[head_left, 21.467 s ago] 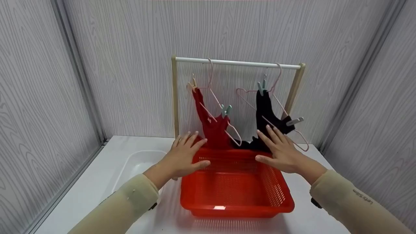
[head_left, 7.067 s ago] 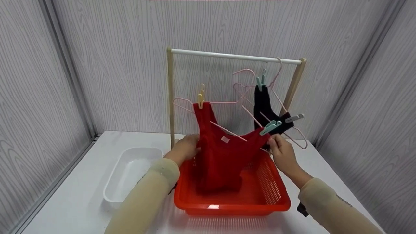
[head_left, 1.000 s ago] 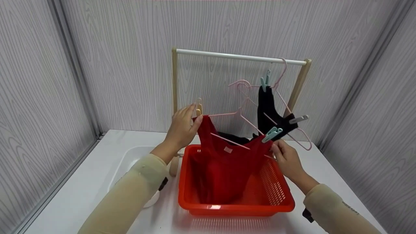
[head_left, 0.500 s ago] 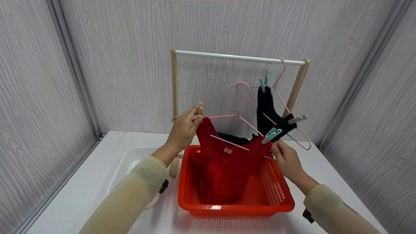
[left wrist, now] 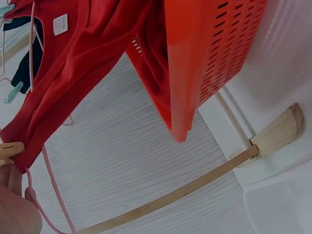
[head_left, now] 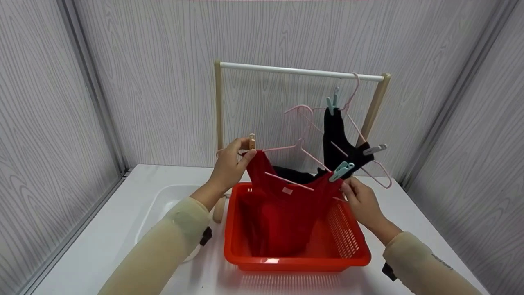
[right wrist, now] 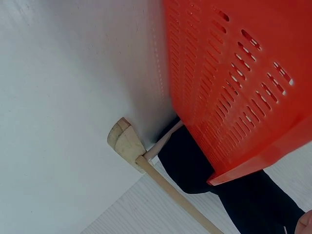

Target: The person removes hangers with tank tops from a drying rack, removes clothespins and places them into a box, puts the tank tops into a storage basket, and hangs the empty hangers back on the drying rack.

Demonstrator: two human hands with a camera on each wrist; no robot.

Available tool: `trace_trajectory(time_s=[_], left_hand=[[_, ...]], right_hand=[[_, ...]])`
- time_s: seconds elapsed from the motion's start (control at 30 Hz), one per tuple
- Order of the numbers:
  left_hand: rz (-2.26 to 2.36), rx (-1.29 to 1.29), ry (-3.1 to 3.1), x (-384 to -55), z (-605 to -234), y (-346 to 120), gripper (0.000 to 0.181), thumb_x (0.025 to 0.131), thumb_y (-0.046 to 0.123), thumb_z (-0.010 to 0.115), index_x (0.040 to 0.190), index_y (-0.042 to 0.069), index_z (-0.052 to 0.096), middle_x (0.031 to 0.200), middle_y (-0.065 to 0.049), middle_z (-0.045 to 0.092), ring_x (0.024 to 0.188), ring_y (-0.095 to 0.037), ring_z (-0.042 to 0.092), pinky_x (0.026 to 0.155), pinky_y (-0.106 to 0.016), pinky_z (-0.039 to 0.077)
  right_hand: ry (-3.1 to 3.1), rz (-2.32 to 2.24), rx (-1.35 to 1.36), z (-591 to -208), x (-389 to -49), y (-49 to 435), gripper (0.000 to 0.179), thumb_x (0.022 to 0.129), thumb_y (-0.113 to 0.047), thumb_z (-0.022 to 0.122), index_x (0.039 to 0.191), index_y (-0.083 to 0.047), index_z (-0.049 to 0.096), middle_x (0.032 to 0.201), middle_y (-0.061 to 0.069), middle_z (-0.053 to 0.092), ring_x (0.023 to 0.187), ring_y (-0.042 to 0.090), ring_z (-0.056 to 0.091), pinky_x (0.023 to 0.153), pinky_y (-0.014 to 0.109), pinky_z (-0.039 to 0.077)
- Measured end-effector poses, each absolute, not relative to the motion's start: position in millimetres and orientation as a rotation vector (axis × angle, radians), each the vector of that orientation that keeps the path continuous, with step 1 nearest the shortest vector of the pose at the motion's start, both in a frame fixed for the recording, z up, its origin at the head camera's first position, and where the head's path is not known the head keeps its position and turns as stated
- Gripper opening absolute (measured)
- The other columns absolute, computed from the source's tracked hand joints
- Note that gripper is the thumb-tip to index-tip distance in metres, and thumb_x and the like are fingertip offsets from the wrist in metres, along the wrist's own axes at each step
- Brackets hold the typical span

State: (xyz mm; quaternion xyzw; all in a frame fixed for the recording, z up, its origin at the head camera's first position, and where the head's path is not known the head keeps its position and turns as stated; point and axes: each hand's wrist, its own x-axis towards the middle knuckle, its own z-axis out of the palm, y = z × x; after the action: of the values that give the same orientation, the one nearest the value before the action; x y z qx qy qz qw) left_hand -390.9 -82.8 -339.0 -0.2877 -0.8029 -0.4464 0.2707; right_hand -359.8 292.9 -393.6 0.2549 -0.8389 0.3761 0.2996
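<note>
A red tank top [head_left: 286, 217] hangs over the red basket [head_left: 297, 264], clipped to a pink hanger [head_left: 282, 148]. My left hand [head_left: 229, 162] pinches the tan clothespin [head_left: 252, 141] at the top of its left strap. In the left wrist view, that clothespin [left wrist: 10, 150] lies across the strap's edge, with my fingers [left wrist: 14, 180] beside it. My right hand [head_left: 362, 200] grips the other strap just below a mint clothespin [head_left: 342, 171]. The hanger's hook is off the rack's bar. In the right wrist view only a bit of my right hand [right wrist: 304, 223] shows.
Behind stands a rack with a white bar [head_left: 286, 70]. A black garment [head_left: 337, 139] hangs there on another pink hanger with mint and grey clothespins. A white tray [head_left: 163, 200] lies left of the basket, near the rack's wooden foot [left wrist: 280, 131]. Walls enclose the table.
My left hand has come slightly down with the tan clothespin, its fingers closing in on it. The hanger and left strap have dropped a little. My right hand has stayed in place.
</note>
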Motion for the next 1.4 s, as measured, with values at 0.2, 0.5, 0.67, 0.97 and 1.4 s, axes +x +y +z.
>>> trace_trajectory(time_s=[0.2, 0.5, 0.67, 0.97, 1.4], left_hand=[[-1.246, -0.739, -2.164, -389.4, -339.3, -83.2, 0.040, 0.103, 0.032, 0.056, 0.132, 0.005, 0.057, 0.122, -0.004, 0.064, 0.118, -0.017, 0.058, 0.102, -0.042, 0.040], [-1.247, -0.737, -2.136, -388.2, -339.6, -83.7, 0.035, 0.102, 0.030, 0.057, 0.130, 0.010, 0.059, 0.119, -0.002, 0.067, 0.116, -0.015, 0.060, 0.100, -0.048, 0.032], [-1.324, -0.755, -2.102, -388.9, -340.3, -83.4, 0.032, 0.102, 0.028, 0.057, 0.129, 0.010, 0.059, 0.121, -0.001, 0.066, 0.116, -0.015, 0.059, 0.103, -0.043, 0.041], [-1.384, -0.754, -2.071, -387.9, -336.5, -82.1, 0.028, 0.102, 0.023, 0.056, 0.126, 0.009, 0.058, 0.117, -0.005, 0.067, 0.110, -0.016, 0.063, 0.103, -0.043, 0.041], [-1.502, -0.750, -2.001, -383.5, -330.9, -83.3, 0.028, 0.102, 0.020, 0.056, 0.126, 0.005, 0.056, 0.102, -0.014, 0.064, 0.104, -0.024, 0.061, 0.099, -0.048, 0.045]], right_hand=[[-2.242, 0.993, 0.676, -393.6, -360.3, 291.7, 0.015, 0.101, -0.004, 0.055, 0.087, -0.006, 0.060, 0.068, -0.008, 0.048, 0.058, 0.008, 0.042, 0.052, 0.023, 0.037], [-2.232, 0.993, 0.680, -393.8, -359.5, 290.4, 0.016, 0.101, -0.004, 0.056, 0.086, -0.007, 0.059, 0.067, -0.007, 0.046, 0.058, 0.008, 0.042, 0.053, 0.023, 0.035], [-2.229, 0.989, 0.684, -395.0, -360.9, 290.9, 0.015, 0.101, -0.004, 0.055, 0.086, -0.006, 0.059, 0.068, -0.007, 0.047, 0.059, 0.008, 0.042, 0.053, 0.023, 0.036], [-2.230, 1.022, 0.685, -394.9, -360.6, 289.9, 0.017, 0.102, -0.004, 0.054, 0.086, -0.006, 0.058, 0.067, -0.006, 0.046, 0.059, 0.008, 0.042, 0.053, 0.023, 0.036], [-2.247, 1.008, 0.648, -395.1, -359.9, 292.1, 0.016, 0.101, -0.004, 0.055, 0.086, -0.005, 0.060, 0.067, -0.007, 0.046, 0.059, 0.008, 0.041, 0.053, 0.025, 0.034]])
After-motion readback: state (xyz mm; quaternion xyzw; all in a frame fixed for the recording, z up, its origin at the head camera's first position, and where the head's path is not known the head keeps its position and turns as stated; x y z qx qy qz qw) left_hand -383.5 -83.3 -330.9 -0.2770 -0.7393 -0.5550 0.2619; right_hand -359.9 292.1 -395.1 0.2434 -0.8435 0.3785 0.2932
